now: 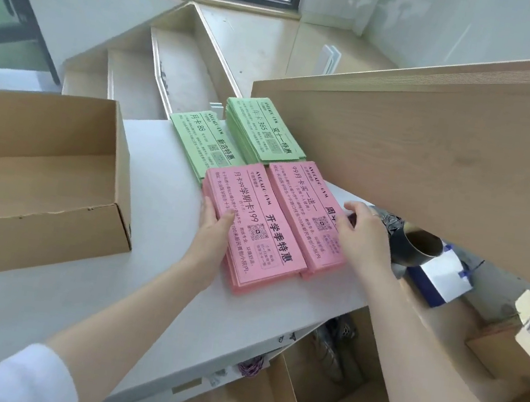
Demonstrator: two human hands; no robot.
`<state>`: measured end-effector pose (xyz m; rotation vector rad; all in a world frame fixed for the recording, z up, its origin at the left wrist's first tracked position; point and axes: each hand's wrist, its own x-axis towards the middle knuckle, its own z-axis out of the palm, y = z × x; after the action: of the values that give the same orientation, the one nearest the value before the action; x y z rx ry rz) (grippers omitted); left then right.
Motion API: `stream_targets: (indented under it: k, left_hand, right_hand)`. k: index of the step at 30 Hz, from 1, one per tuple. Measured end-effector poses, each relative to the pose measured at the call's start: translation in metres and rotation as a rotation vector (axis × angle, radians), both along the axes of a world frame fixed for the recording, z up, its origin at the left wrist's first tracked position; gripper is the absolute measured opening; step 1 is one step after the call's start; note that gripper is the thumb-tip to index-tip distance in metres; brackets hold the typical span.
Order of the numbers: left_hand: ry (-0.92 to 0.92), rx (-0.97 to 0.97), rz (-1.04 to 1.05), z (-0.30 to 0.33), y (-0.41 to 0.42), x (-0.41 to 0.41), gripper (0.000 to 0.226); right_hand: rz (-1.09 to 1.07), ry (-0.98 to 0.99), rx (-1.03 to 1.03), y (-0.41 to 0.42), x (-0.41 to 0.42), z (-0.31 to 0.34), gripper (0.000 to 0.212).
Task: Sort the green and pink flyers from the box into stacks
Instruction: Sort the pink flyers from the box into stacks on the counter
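Observation:
Two pink flyer stacks lie side by side on the white table (151, 273): the left pink stack (254, 230) and the right pink stack (306, 213). Behind them sit two green stacks, the left green stack (202, 142) and the taller right green stack (263, 130). My left hand (214, 227) presses flat against the left edge of the left pink stack. My right hand (362, 235) rests with straight fingers against the right edge of the right pink stack. The cardboard box (32, 175) stands at the left and looks empty.
A slanted wooden panel (432, 163) overhangs the table's right side. Below it stand a dark cup (418, 248) and a blue-and-white packet (440, 276). Open cardboard boxes (324, 400) sit on the floor under the table edge.

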<state>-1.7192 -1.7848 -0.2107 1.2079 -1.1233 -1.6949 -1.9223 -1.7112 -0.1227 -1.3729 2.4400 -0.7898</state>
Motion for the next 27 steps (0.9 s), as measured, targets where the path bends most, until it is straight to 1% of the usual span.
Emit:
stream_targets:
  k: [2,3,5,7,9,13,15,19,22,24,25,26,27]
  left_hand:
    - [0.049,0.023,0.057,0.008,-0.005,-0.004,0.065]
    - [0.082,0.042,0.076,0.016,-0.006,-0.006,0.062]
    - [0.119,0.064,0.111,0.019,-0.009,-0.009,0.061]
    - [0.116,0.041,0.139,0.02,-0.008,-0.013,0.066]
    - [0.087,0.01,0.141,0.016,-0.005,-0.015,0.07]
    - [0.11,0.026,0.163,0.006,-0.004,-0.02,0.069]
    - [0.086,0.021,0.168,0.004,-0.005,-0.021,0.068]
    - [0.072,0.022,0.177,-0.001,-0.008,-0.021,0.058]
    - [0.082,0.023,0.17,-0.001,-0.008,-0.022,0.06]
    - [0.071,0.009,0.137,0.001,-0.008,-0.018,0.061]
    - [0.033,-0.022,0.115,0.003,-0.009,-0.015,0.063]
    - [-0.034,-0.077,0.099,0.004,-0.011,-0.012,0.067]
    - [-0.122,-0.151,0.084,0.005,-0.014,-0.009,0.072]
  right_hand:
    - [0.023,-0.087,0.187,-0.018,-0.011,-0.003,0.045]
    - [0.042,-0.133,0.259,-0.025,-0.014,-0.004,0.047]
    - [0.083,-0.22,0.319,-0.037,-0.021,-0.007,0.04]
    - [0.111,-0.3,0.319,-0.042,-0.025,-0.006,0.031]
    - [0.12,-0.375,0.307,-0.044,-0.03,-0.007,0.029]
    - [0.104,-0.377,0.28,-0.045,-0.03,-0.012,0.031]
    - [0.089,-0.387,0.281,-0.047,-0.031,-0.016,0.03]
    - [0.06,-0.44,0.257,-0.049,-0.033,-0.021,0.031]
    - [0.032,-0.481,0.275,-0.049,-0.033,-0.02,0.033]
    - [0.038,-0.457,0.301,-0.049,-0.031,-0.016,0.04]
    - [0.049,-0.379,0.311,-0.048,-0.028,-0.014,0.046]
    - [0.066,-0.22,0.298,-0.048,-0.022,-0.012,0.055]
    - [0.095,-0.018,0.249,-0.049,-0.014,-0.01,0.063]
